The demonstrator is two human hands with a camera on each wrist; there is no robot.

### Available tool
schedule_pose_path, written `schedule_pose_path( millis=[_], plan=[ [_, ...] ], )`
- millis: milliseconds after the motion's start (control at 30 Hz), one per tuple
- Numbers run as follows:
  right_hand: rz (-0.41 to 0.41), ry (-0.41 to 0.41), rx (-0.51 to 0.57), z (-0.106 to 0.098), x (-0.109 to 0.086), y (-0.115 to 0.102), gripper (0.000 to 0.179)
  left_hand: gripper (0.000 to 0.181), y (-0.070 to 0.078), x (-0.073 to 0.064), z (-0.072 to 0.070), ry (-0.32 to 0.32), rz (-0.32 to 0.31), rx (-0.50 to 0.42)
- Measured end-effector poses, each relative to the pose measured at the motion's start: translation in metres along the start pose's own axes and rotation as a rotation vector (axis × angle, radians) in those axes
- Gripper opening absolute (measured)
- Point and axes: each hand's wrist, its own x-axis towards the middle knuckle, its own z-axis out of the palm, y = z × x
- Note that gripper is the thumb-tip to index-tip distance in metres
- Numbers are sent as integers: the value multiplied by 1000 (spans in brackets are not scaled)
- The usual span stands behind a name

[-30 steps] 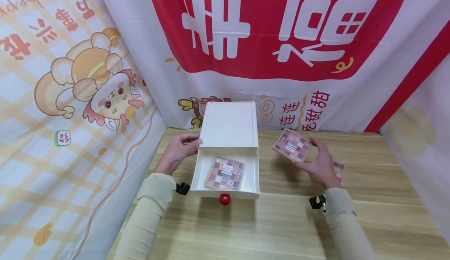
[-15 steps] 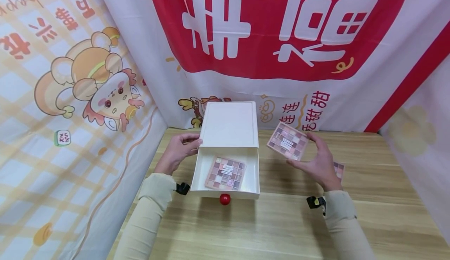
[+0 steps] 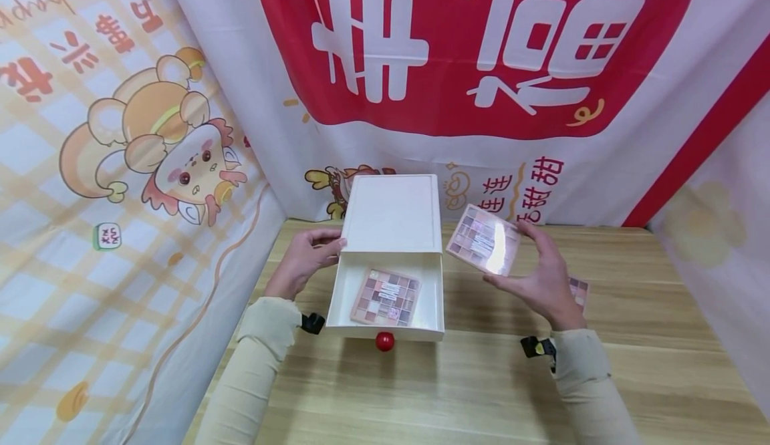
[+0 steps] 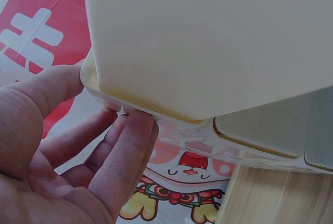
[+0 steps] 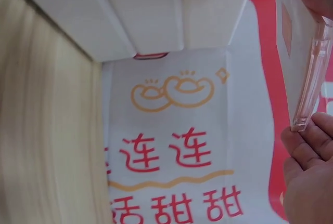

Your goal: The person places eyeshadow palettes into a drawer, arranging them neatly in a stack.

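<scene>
White drawer with red knob, palette inside

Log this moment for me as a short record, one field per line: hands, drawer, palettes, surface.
Left hand: holds the left edge of the white cabinet
Right hand: grips the held palette by its edges, raised, right of the cabinet
Open drawer: pulled out, red knob on its front
Drawer palette: one, lying askew inside
Loose palette: on the table, partly hidden behind the right hand
Table: wood-grain surface
</scene>
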Motion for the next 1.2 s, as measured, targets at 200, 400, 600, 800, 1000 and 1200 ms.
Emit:
schedule_pose_path(
  millis=[200,400,600,800,1000,1200],
  plan=[
    [-86,-6,24,5,1,-13,121,42,0,-1,0,8,-3,-7],
    [-178,-10,38,12,3,-26,120,44,-1,-1,0,3,8,-17],
    [-199,-59,45,17,2,-39,121,44,-2,-1,0,1,21,-28],
    [-221,-131,8,20,4,-51,122,44,-2,0,1,2,20,-20],
    [-285,-189,7,24,8,-61,122,44,-1,0,1,8,6,-16],
    [-364,-221,-69,28,10,-70,120,43,-2,1,1,13,4,-7]
  ],
)
